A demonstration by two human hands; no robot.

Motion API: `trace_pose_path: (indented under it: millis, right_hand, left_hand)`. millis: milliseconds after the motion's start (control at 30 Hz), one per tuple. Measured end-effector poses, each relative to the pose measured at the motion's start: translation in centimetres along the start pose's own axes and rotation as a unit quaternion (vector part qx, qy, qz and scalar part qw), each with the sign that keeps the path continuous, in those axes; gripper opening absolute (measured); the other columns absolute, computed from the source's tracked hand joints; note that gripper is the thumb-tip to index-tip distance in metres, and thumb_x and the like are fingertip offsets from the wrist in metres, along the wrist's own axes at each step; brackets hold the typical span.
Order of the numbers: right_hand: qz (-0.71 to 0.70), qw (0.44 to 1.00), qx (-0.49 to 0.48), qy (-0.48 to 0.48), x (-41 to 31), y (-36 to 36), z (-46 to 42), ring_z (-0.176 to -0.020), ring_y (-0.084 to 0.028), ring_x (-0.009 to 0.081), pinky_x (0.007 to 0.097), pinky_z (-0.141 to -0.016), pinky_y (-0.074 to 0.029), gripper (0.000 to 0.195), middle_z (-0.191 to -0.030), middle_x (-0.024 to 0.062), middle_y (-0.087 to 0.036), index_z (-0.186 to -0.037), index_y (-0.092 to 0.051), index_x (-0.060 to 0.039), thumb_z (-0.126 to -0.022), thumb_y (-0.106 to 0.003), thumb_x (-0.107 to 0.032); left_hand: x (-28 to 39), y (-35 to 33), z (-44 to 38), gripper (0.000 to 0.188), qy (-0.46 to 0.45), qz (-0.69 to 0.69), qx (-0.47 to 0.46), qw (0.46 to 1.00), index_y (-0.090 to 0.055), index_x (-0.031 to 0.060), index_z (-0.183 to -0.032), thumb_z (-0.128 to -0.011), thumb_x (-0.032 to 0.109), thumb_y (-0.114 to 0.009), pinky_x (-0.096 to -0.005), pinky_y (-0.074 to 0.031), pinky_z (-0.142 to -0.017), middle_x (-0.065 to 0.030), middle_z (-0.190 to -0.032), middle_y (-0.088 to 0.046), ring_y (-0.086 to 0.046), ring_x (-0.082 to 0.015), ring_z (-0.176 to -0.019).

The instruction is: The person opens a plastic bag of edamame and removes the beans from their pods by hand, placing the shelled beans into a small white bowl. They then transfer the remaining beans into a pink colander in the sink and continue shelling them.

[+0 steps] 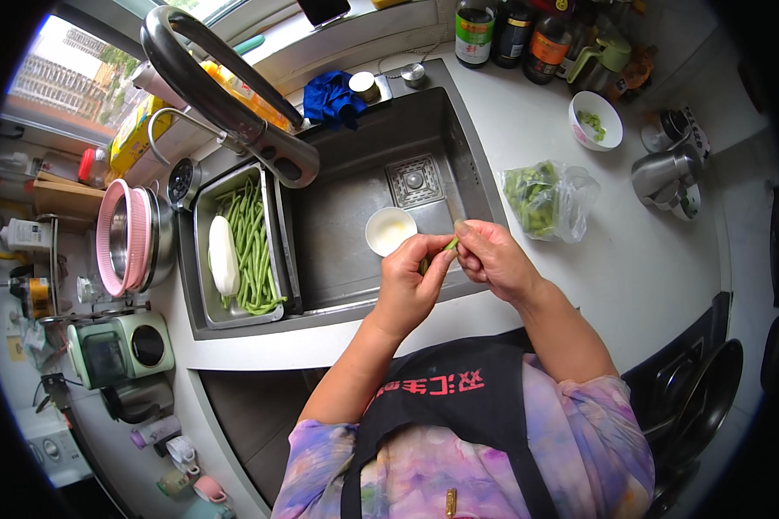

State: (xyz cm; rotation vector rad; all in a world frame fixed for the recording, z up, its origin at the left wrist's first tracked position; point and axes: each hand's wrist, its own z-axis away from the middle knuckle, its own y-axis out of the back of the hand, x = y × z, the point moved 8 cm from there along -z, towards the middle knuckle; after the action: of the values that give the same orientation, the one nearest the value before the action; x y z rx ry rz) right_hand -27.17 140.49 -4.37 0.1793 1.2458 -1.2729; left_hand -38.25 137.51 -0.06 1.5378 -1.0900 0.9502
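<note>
Both hands meet over the front edge of the dark sink [337, 285]. My left hand [410, 276] pinches a small green vegetable piece, perhaps a pod [452, 244], between thumb and fingers. At its other end, the fingertips of my right hand [496, 259] grip the same piece. Most of it is hidden by the fingers. Just beyond my left hand, a small white bowl [391, 224] in the sink has something pale yellow inside. To the right, a clear plastic bag [574, 204] of green vegetable pieces [533, 198] lies on the white counter [630, 272].
A steel tray [201, 227] at the sink's left holds long green beans [250, 253] and a peeled white root [222, 256]. The faucet [285, 156] arches over the sink. A white bowl [604, 104] with green pieces, sauce bottles [474, 36] and a steel pitcher [665, 172] stand at right.
</note>
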Motion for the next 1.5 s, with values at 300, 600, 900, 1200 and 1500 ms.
trace_pose_path:
  millis: [300,600,900,1200,1500]
  right_hand:
    - [-0.058,0.996,-0.066,-0.011,0.3,-0.4,0.2,-0.045,-0.028,0.0006,0.0185,-0.039,-0.021,0.011,-0.057,-0.0074,-0.039,-0.073,-0.053,-0.0082,-0.083,-0.054,-0.014]
    - [0.008,1.000,-0.030,0.002,0.1,0.3,0.4,-0.043,-0.030,0.0022,0.0188,-0.039,-0.022,0.007,-0.055,-0.0039,-0.044,-0.073,-0.057,-0.0038,-0.079,-0.053,-0.004]
    - [0.054,0.994,0.000,0.091,-0.7,0.1,0.6,-0.046,-0.032,0.0017,0.0190,-0.041,-0.024,0.010,-0.057,-0.0047,-0.044,-0.072,-0.054,-0.0049,-0.081,-0.049,-0.005]
    - [0.106,0.983,0.045,0.145,-1.1,-0.6,0.2,-0.066,-0.052,0.0046,0.0216,-0.057,-0.045,0.023,-0.071,-0.0002,-0.058,-0.078,-0.056,-0.0012,-0.091,-0.054,-0.019]
    - [0.288,0.936,0.100,0.179,-0.6,-0.2,0.1,-0.063,-0.057,0.0087,0.0267,-0.055,-0.048,0.035,-0.067,0.0065,-0.061,-0.079,-0.054,0.0024,-0.095,-0.053,-0.028]
  left_hand:
    - [0.0,0.6,-0.4,0.012,0.008,0.004,-0.005,1.000,-0.068,-0.0009,-0.084,-0.074,0.004,-0.074,-0.0247,-0.041,-0.053,-0.0059,-0.067,-0.060,-0.053,-0.0113,-0.058]
    - [1.0,0.1,-0.4,0.008,-0.011,-0.023,-0.030,0.999,-0.068,-0.0020,-0.080,-0.075,0.002,-0.073,-0.0228,-0.040,-0.051,-0.0042,-0.066,-0.061,-0.052,-0.0082,-0.058]
    - [-2.0,-0.9,0.5,0.010,0.143,0.174,0.012,0.974,-0.064,-0.0009,-0.085,-0.085,0.009,-0.066,-0.0211,-0.035,-0.046,-0.0011,-0.064,-0.056,-0.046,-0.0046,-0.054]
    - [-4.6,-3.6,2.0,0.016,0.355,0.490,0.074,0.793,-0.057,0.0035,-0.095,-0.091,0.019,-0.058,-0.0189,-0.028,-0.040,0.0018,-0.065,-0.047,-0.035,-0.0042,-0.045]
    - [-5.6,-4.4,2.4,0.012,0.382,0.564,0.054,0.730,-0.055,0.0073,-0.090,-0.093,0.019,-0.055,-0.0180,-0.026,-0.039,0.0037,-0.064,-0.043,-0.032,-0.0035,-0.045]
